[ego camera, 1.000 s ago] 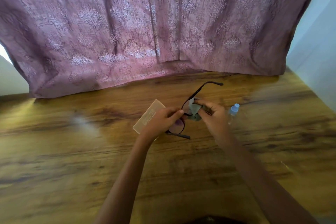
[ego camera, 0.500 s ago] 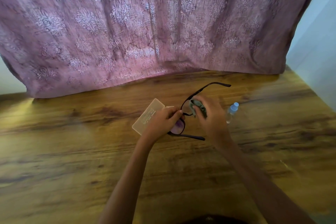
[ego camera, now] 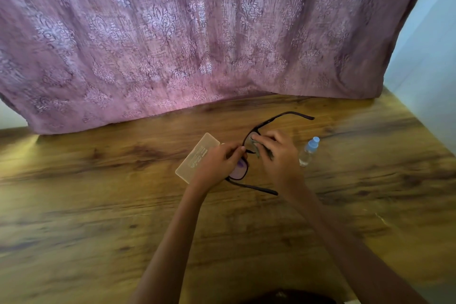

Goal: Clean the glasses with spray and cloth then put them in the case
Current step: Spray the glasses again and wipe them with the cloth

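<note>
Black-framed glasses [ego camera: 240, 170] with their arms unfolded are held above the wooden table [ego camera: 98, 205]. My left hand [ego camera: 217, 163] pinches the frame near the bridge, by the nearer, purple-tinted lens. My right hand [ego camera: 278, 155] presses a small grey cloth [ego camera: 256, 144] against the farther lens with curled fingers. A flat translucent beige case [ego camera: 197, 155] lies on the table just left of my left hand, partly hidden by it. A small clear spray bottle [ego camera: 308, 152] with a light blue cap is on the table right of my right hand.
A mauve patterned curtain [ego camera: 197, 44] hangs along the table's far edge. A pale wall [ego camera: 431, 69] borders the table on the right. Bare wood stretches to the left and in front of my arms.
My right hand with the cloth has slid over the farther lens, from the lens's near side up onto it. The glasses have turned slightly, their arms swinging to the right.
</note>
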Motion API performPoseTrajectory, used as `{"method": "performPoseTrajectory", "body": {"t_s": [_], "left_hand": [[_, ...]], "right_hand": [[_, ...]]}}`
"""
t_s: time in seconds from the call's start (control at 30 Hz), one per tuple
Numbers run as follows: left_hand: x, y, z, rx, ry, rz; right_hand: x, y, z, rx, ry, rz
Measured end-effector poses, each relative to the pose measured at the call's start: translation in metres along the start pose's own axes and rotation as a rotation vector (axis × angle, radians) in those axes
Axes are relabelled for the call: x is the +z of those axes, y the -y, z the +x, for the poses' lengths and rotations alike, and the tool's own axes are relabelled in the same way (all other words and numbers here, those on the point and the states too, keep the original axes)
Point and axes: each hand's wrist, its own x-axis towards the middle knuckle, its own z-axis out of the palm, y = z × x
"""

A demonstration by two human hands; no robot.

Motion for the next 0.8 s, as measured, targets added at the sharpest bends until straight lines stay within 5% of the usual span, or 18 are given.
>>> {"method": "performPoseTrajectory", "body": {"t_s": [0.8], "left_hand": [[-0.003,-0.003,-0.001,0.021,0.031,0.001]], "right_hand": [[-0.005,-0.004,0.004,-0.144,0.125,0.032]]}}
